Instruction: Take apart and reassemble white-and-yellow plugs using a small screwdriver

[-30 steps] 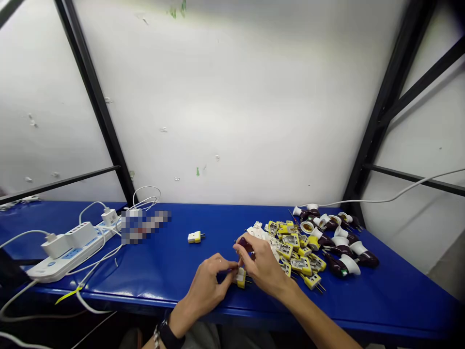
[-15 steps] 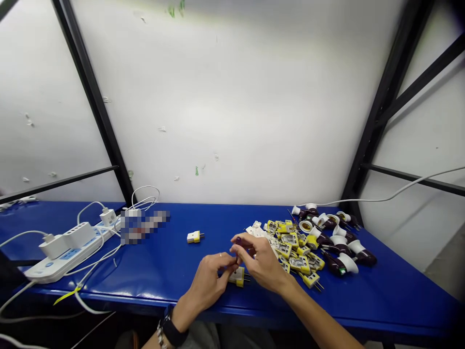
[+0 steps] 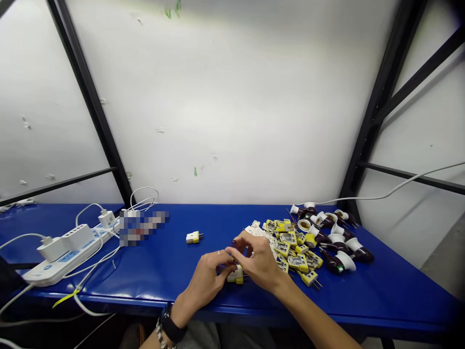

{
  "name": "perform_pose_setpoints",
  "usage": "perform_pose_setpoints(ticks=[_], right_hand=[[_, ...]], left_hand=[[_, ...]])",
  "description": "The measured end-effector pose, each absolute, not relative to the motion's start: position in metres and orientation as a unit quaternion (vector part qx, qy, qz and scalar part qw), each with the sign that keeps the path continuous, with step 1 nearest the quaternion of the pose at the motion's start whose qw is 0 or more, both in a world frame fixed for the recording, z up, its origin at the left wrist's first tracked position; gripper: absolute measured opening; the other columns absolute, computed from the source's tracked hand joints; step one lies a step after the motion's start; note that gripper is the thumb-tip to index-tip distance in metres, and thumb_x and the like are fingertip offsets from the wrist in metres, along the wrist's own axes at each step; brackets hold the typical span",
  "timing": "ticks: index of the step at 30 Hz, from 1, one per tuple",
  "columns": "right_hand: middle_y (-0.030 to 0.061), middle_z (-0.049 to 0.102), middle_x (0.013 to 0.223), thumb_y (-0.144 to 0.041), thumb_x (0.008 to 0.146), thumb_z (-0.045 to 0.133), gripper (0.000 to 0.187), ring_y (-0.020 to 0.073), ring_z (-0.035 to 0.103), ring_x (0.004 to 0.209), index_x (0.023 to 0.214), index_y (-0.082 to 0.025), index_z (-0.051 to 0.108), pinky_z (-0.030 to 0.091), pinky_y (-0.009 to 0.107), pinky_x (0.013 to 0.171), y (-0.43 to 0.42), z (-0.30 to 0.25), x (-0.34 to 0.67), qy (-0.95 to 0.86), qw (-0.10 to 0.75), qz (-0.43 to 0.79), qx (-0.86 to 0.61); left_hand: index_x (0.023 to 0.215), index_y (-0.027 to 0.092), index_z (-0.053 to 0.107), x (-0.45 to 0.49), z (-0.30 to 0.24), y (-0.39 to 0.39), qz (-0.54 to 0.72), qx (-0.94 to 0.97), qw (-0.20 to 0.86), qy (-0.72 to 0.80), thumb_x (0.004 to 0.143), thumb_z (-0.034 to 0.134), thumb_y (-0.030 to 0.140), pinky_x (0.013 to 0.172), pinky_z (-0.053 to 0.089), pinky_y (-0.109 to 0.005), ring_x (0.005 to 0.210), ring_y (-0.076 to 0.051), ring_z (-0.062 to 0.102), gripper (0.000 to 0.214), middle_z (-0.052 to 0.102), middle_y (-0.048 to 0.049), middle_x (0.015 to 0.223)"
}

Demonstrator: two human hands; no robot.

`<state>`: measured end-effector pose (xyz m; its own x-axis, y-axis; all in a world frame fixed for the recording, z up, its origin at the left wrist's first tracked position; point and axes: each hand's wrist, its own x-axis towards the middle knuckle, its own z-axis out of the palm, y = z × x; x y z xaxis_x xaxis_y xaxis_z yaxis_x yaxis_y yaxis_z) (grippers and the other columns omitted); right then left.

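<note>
My left hand (image 3: 208, 277) is closed, thumb and fingers pinched at the left end of a white-and-yellow plug (image 3: 238, 275) low over the front of the blue table. The plug's pins point right. Above it, my right hand (image 3: 259, 261) pinches the dark purple handle of an upright screwdriver (image 3: 234, 243). Its shaft and tip are hidden behind my fingers. Another white-and-yellow plug (image 3: 194, 237) lies alone behind my left hand. Right beside my right hand spreads a pile of open yellow plug halves (image 3: 298, 262) with white covers (image 3: 255, 228) at its left.
Several dark purple and white lamp holders (image 3: 341, 261) lie on the blue table (image 3: 152, 271) to the right. At left sits a white power strip (image 3: 47, 269) with chargers and trailing cables. A black frame post (image 3: 90, 104) and white wall stand behind.
The fingers of my right hand have shifted around the screwdriver handle, with thumb and forefinger now more stretched to the left. My left hand stays at the plug. The whole view has moved slightly.
</note>
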<state>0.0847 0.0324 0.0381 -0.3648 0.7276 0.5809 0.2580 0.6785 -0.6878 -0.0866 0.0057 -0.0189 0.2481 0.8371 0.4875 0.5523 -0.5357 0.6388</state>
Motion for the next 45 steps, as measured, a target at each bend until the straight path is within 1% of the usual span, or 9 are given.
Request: perform_pose_setpoints(ticks=[5,9,12,17,22,27,32,38,45], right_hand=[[0.0036,0.077,0.091,-0.023,0.090,0.061,0.022,0.0149,0.069,0.072,0.110,-0.021,0.070,0.050,0.023,0.057,0.0328,0.0398,0.0847,-0.798,0.445,0.289,-0.286],[0.0016,0.074,0.076,-0.023,0.087,0.065,0.007,0.0133,0.065,0.062,0.090,-0.019,0.070,0.046,0.022,0.053,0.0326,0.0378,0.0844,-0.795,0.460,0.261,-0.296],[0.0006,0.071,0.072,-0.026,0.084,0.069,0.007,0.0130,0.063,0.060,0.085,-0.019,0.068,0.045,0.022,0.051,0.0321,0.0382,0.0841,-0.780,0.470,0.272,-0.312],[0.0041,0.077,0.091,-0.025,0.089,0.062,0.027,0.0150,0.067,0.069,0.115,-0.021,0.070,0.050,0.023,0.057,0.0305,0.0398,0.0857,-0.791,0.447,0.299,-0.293],[0.0020,0.075,0.074,-0.027,0.088,0.066,0.010,0.0147,0.065,0.062,0.087,-0.020,0.074,0.048,0.024,0.057,0.0313,0.0359,0.0835,-0.797,0.467,0.234,-0.302],[0.0042,0.078,0.085,-0.026,0.090,0.064,0.019,0.0156,0.067,0.066,0.105,-0.019,0.074,0.048,0.024,0.054,0.0313,0.0365,0.0847,-0.795,0.462,0.265,-0.291],[0.0031,0.076,0.078,-0.024,0.088,0.064,0.011,0.0157,0.067,0.064,0.091,-0.021,0.074,0.048,0.025,0.056,0.0307,0.0363,0.0863,-0.800,0.467,0.230,-0.299],[0.0029,0.078,0.081,-0.028,0.087,0.066,0.016,0.0157,0.068,0.065,0.099,-0.021,0.075,0.047,0.024,0.052,0.0319,0.0345,0.0857,-0.776,0.475,0.278,-0.307],[0.0027,0.075,0.073,-0.027,0.087,0.066,0.011,0.0149,0.064,0.060,0.084,-0.021,0.074,0.047,0.026,0.055,0.0310,0.0333,0.0807,-0.783,0.489,0.227,-0.311]], left_hand=[[0.086,0.020,0.073,-0.0879,-0.0204,0.0052,0.424,0.768,0.174,0.447,0.091,0.057,0.015,0.068,0.048,-0.022,0.073,-0.016,0.068,0.017,0.076,-0.0021,0.081],[0.083,0.020,0.072,-0.0884,-0.0165,0.0025,0.402,0.781,0.162,0.449,0.093,0.055,0.017,0.067,0.048,-0.022,0.071,-0.016,0.067,0.020,0.074,-0.0023,0.077],[0.087,0.020,0.072,-0.0878,-0.0174,0.0024,0.417,0.769,0.179,0.451,0.091,0.060,0.019,0.068,0.050,-0.022,0.075,-0.017,0.069,0.013,0.075,-0.0027,0.081],[0.086,0.021,0.074,-0.0867,-0.0222,0.0036,0.423,0.772,0.138,0.454,0.092,0.057,0.017,0.065,0.048,-0.022,0.068,-0.016,0.068,0.019,0.076,-0.0021,0.077],[0.088,0.022,0.074,-0.0879,-0.0203,0.0029,0.415,0.783,0.133,0.444,0.092,0.054,0.014,0.067,0.046,-0.022,0.071,-0.016,0.069,0.022,0.077,-0.0023,0.081],[0.087,0.021,0.074,-0.0885,-0.0213,0.0034,0.412,0.783,0.132,0.447,0.094,0.052,0.016,0.065,0.044,-0.022,0.067,-0.015,0.067,0.024,0.076,-0.0019,0.077],[0.091,0.022,0.075,-0.0893,-0.0214,0.0027,0.405,0.790,0.137,0.440,0.094,0.051,0.015,0.068,0.046,-0.023,0.073,-0.017,0.070,0.025,0.078,-0.0029,0.083],[0.089,0.022,0.075,-0.0894,-0.0208,0.0031,0.401,0.793,0.131,0.440,0.094,0.052,0.017,0.066,0.047,-0.022,0.071,-0.016,0.070,0.024,0.078,-0.0031,0.082],[0.092,0.022,0.075,-0.0907,-0.0198,0.0036,0.389,0.800,0.120,0.441,0.093,0.051,0.014,0.067,0.048,-0.022,0.071,-0.016,0.070,0.026,0.077,-0.0028,0.082]])
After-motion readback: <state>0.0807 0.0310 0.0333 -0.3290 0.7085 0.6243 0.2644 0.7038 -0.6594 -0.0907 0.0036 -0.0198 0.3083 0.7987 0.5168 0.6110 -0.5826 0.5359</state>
